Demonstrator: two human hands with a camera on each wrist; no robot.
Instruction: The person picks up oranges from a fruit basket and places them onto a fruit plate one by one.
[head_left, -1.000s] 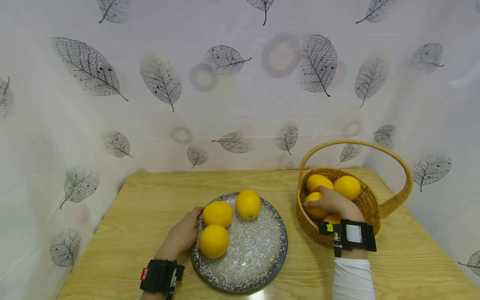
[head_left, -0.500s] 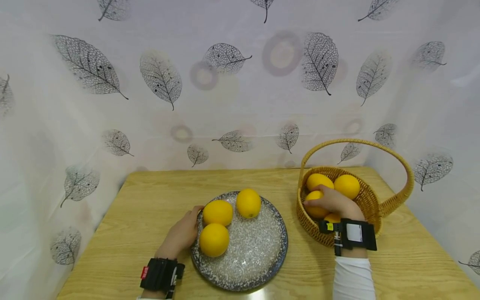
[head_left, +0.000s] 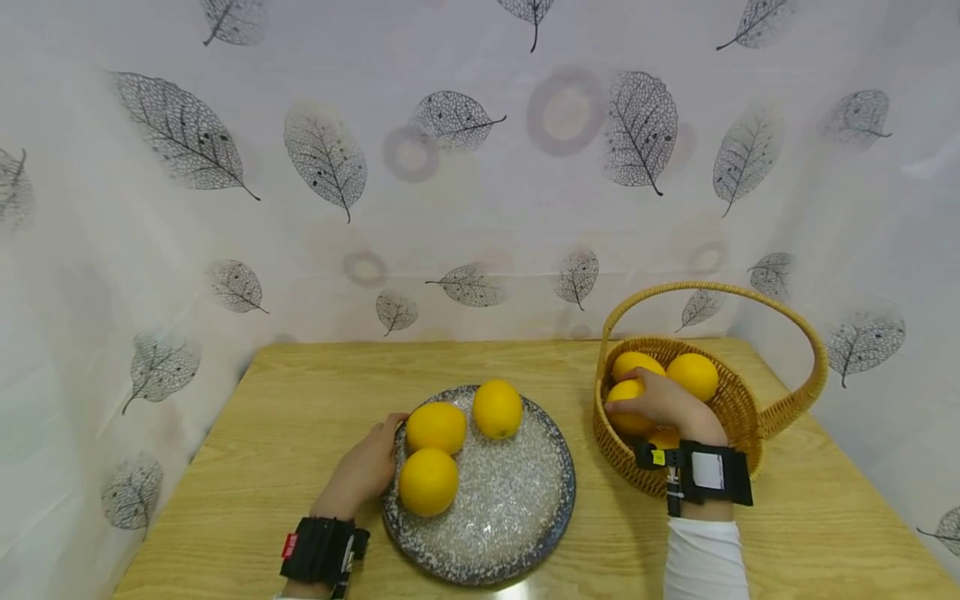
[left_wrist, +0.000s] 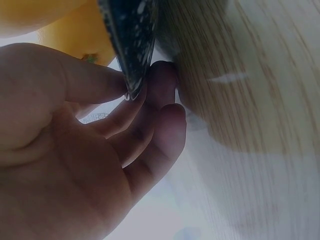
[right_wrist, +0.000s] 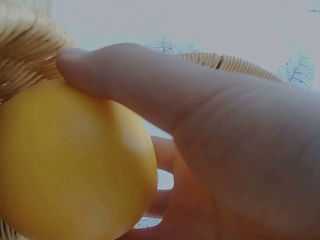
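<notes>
My left hand [head_left: 362, 469] grips the left rim of a speckled grey plate [head_left: 513, 500] with a dark edge. In the left wrist view, the thumb lies above the plate rim [left_wrist: 132, 45] and curled fingers are beneath it. Three oranges sit on the plate: one at the back [head_left: 497, 409] and two touching at the left, the upper orange [head_left: 435, 429] and the lower orange [head_left: 428, 482]. My right hand [head_left: 672, 407] reaches into a wicker basket [head_left: 617, 454], thumb and fingers around an orange [right_wrist: 75, 160]. Other oranges [head_left: 693, 377] lie around it, partly hidden by the hand.
The basket's tall arched handle [head_left: 712, 286] rises over its opening and leans right. Plate and basket stand apart on a light wooden table [head_left: 300, 392]. Behind and beside the table hangs a pale leaf-patterned curtain [head_left: 480, 217].
Both hands keep their places and holds. Only a slight shift of the whole head view shows.
</notes>
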